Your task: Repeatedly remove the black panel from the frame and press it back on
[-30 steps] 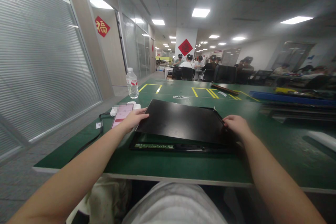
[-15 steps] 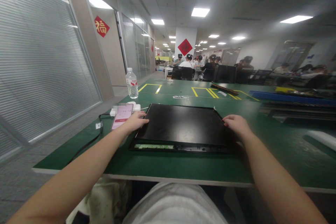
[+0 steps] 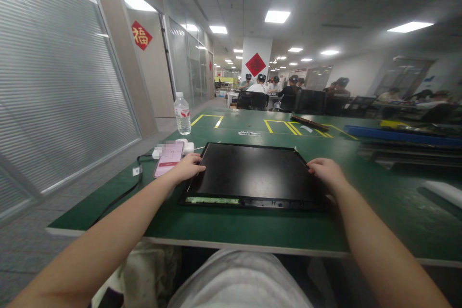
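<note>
A black LCD panel (image 3: 249,168) lies in a thin black frame (image 3: 288,203) on the table in front of me. Along the near side of the frame, a narrow green circuit board (image 3: 212,200) is exposed at the left. My left hand (image 3: 189,167) is closed at the panel's left edge, thumb on top near the rim. At the opposite edge, my right hand (image 3: 325,171) pinches the panel's side between thumb and fingers. The undersides of both edges are hidden, so how far the fingers reach beneath cannot be seen.
Left of the panel are a phone (image 3: 169,160), a white charger (image 3: 186,146), a black cable (image 3: 139,178) and a water bottle (image 3: 182,114). Dark strips and a blue bar (image 3: 397,134) lie at the right of the green table (image 3: 252,231). People sit farther back.
The panel's near edge has lowered slightly, and more of the frame's far rim shows. Both hands stay at the side edges.
</note>
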{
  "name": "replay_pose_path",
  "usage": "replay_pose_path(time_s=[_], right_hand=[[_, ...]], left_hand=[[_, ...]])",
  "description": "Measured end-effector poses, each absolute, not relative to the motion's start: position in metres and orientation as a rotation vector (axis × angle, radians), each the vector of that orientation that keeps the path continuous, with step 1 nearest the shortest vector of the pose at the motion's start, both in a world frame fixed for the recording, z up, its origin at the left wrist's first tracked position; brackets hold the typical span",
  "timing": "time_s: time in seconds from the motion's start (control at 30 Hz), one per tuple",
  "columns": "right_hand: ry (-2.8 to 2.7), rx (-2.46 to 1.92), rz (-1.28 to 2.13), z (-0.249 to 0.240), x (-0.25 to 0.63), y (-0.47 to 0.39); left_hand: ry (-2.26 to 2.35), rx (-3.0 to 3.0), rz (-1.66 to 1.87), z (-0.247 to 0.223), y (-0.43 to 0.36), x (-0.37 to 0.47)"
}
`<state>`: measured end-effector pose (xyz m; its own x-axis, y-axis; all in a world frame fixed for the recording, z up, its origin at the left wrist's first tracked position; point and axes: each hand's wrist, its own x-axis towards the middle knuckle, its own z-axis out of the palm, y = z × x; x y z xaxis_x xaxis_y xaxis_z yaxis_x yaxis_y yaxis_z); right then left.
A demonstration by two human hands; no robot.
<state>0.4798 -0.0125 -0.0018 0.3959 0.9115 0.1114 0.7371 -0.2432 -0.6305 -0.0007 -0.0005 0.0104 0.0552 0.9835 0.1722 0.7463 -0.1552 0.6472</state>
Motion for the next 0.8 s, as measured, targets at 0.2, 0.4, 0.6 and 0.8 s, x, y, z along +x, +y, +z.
replay_pose_path(time_s=[0.2, 0.4, 0.6, 0.8], right_hand=[[-1.41, -2.052, 0.375, -0.0024, 0.4807, -0.0123], [-1.408, -2.05, 0.375, -0.0039, 0.4828, -0.0109], [-1.423, -2.063, 0.353, -0.0022, 0.4812, -0.0123], [-1.453, -2.11, 0.332, 0.0043, 0.4763, -0.0164]], left_hand=[[1.747, 2.001, 0.814, 0.0076, 0.0013, -0.004], [1.687, 2.015, 0.835, 0.0039, 0.004, -0.0081], [1.718, 2.054, 0.801, 0.0024, 0.0046, -0.0094], [1.724, 2.109, 0.743, 0.0041, 0.0033, -0.0088]])
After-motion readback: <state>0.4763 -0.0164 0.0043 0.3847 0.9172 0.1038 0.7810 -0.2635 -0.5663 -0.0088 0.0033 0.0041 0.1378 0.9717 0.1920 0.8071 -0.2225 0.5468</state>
